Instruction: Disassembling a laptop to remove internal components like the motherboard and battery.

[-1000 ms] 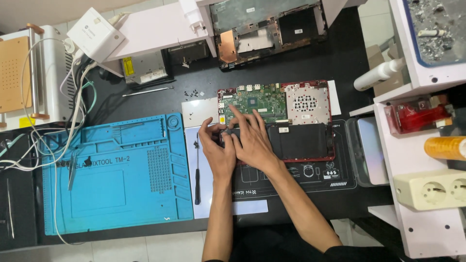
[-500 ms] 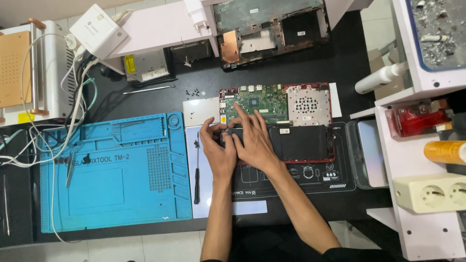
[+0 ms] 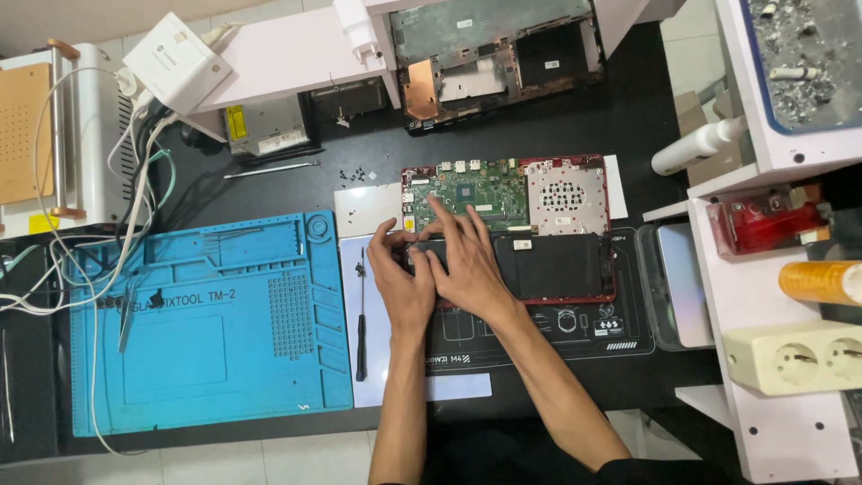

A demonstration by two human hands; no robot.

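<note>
An opened red laptop base (image 3: 575, 296) lies on a black mat, with a green circuit board (image 3: 476, 189), a silver fan cover (image 3: 566, 193) and a black battery (image 3: 552, 265) showing. My left hand (image 3: 400, 278) and my right hand (image 3: 467, 260) press side by side on the laptop's left part, below the circuit board. Fingers of both hands touch a small dark part there; the hands hide most of it, and I cannot tell whether either hand grips it. A black screwdriver (image 3: 361, 323) lies just left of my left hand.
A blue work mat (image 3: 215, 323) with tweezers (image 3: 126, 310) covers the left of the table. Small screws (image 3: 355, 174) lie near a white plate (image 3: 368, 199). Another opened laptop shell (image 3: 494, 63) sits at the back. White shelves (image 3: 772, 296) with a power strip (image 3: 795, 359) stand on the right.
None in the hands or the laptop; only the camera view shifted slightly.
</note>
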